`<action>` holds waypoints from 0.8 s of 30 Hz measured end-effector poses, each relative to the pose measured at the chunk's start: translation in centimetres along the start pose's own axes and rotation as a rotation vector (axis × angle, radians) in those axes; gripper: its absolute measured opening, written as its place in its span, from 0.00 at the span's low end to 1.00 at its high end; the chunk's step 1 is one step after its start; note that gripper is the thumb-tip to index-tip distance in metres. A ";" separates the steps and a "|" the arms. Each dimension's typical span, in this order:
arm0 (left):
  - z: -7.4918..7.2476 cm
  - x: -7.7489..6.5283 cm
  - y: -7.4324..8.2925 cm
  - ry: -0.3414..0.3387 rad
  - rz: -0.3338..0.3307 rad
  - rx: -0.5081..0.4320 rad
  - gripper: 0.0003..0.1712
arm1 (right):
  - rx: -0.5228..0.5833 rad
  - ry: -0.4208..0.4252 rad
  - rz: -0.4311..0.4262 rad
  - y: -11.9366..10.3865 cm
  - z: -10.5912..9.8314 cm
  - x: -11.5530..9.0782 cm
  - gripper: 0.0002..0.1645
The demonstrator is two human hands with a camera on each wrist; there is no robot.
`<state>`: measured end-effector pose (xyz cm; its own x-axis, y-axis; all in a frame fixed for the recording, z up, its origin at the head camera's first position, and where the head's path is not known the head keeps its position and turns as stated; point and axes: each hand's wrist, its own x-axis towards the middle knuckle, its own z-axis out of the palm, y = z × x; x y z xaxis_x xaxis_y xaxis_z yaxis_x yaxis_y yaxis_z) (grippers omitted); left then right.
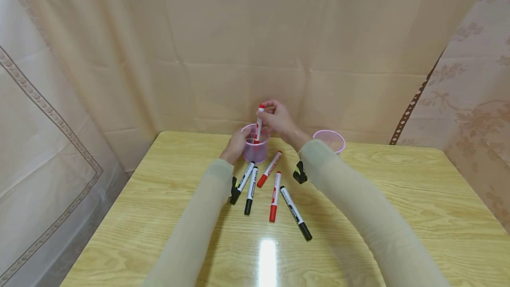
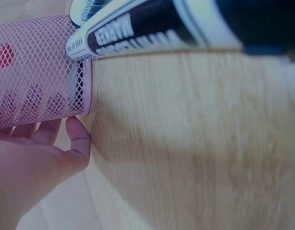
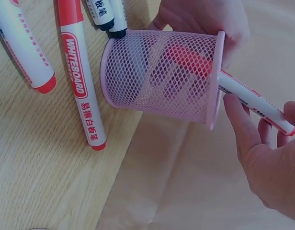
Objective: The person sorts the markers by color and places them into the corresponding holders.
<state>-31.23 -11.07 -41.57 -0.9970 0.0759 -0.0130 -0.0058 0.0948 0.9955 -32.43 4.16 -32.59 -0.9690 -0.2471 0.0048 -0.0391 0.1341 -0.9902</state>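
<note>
My left hand (image 1: 237,144) holds a pink mesh pen cup (image 1: 255,154) by its side; its fingers show through the mesh in the right wrist view. Between the fingers and thumb of my right hand (image 1: 280,121) is a red whiteboard marker (image 3: 255,101). Its red cap end is inside the cup, and the rest slants out over the rim. Just in front of the cup lie two black markers (image 1: 251,191) and a red marker (image 1: 269,169). Another red marker (image 1: 275,196) and a third black marker (image 1: 296,212) lie nearer.
A second pink mesh cup (image 1: 326,131) stands to the right, partly hidden by the right sleeve (image 1: 346,180). The wooden table (image 1: 398,198) ends at a beige cloth (image 1: 239,48) behind the cups. Black straps (image 1: 300,173) hang at the wrists.
</note>
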 end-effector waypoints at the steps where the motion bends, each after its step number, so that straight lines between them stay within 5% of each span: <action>1: 0.0 0.0 0.0 0.001 0.002 0.002 0.24 | -0.007 -0.004 0.002 0.0 0.0 0.0 0.18; 24: 0.5 0.0 0.3 0.017 -0.010 0.036 0.25 | -0.021 -0.010 -0.008 1.4 0.9 -0.2 0.18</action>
<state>-31.24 -10.56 -41.32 -0.9981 0.0581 -0.0209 -0.0131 0.1312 0.9913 -32.08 3.56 -34.06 -0.9662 -0.2576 0.0117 -0.0524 0.1517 -0.9870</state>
